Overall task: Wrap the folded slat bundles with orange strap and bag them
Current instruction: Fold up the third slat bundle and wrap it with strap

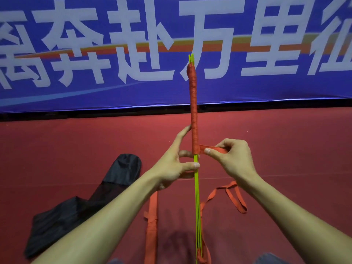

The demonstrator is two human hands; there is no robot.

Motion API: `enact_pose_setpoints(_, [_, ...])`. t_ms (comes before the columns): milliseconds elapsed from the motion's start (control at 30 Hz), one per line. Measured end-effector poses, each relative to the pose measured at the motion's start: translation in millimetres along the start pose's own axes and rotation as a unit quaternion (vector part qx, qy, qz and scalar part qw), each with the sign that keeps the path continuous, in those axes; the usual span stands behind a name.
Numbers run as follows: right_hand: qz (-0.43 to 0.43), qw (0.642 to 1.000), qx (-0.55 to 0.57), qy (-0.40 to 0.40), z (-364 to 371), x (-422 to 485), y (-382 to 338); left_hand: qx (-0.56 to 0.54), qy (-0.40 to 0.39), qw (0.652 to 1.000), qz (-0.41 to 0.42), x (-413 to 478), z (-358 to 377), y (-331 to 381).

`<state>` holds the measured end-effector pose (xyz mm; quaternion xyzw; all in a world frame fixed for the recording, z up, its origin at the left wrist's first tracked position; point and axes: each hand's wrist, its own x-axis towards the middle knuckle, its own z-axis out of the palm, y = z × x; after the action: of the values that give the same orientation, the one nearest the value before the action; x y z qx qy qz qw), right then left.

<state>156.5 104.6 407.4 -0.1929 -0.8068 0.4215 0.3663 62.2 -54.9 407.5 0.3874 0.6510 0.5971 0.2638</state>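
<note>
Head view, looking down past two bare forearms: a person holds a slat bundle (196,187) upright over a red floor (285,149). An orange strap (194,103) is wound tightly around the bundle's upper length, leaving yellow-green tips bare at the top and bare slats below. The left hand (171,168) grips the bundle just under the wrapping, thumb pressed to the slats and forefinger stretched up along the wrapped part. The right hand (234,161), fingers curled, pinches the strap between thumb and forefinger and draws it taut to the right of the bundle. The strap's loose tail lies in loops on the floor. A second wrapped bundle (152,225) lies flat beside a crumpled black bag (85,206) at left. A blue banner (76,96) with white characters hangs behind.
</note>
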Motion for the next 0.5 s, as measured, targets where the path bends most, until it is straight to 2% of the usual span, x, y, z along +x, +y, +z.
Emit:
enact_pose_setpoints(267, [-0.008,0.998,0.060,-0.024,9,-3,-4,0.024,0.059,0.998,0.014,2,10,2])
enact_pose_setpoints(400, [-0.022,0.997,0.064,-0.037,11,-8,-6,0.064,0.079,0.995,0.019,1,12,2])
enact_pose_setpoints(500, [-0.022,0.997,0.063,-0.027,12,-7,-5,0.129,0.125,0.983,0.034,1,14,1])
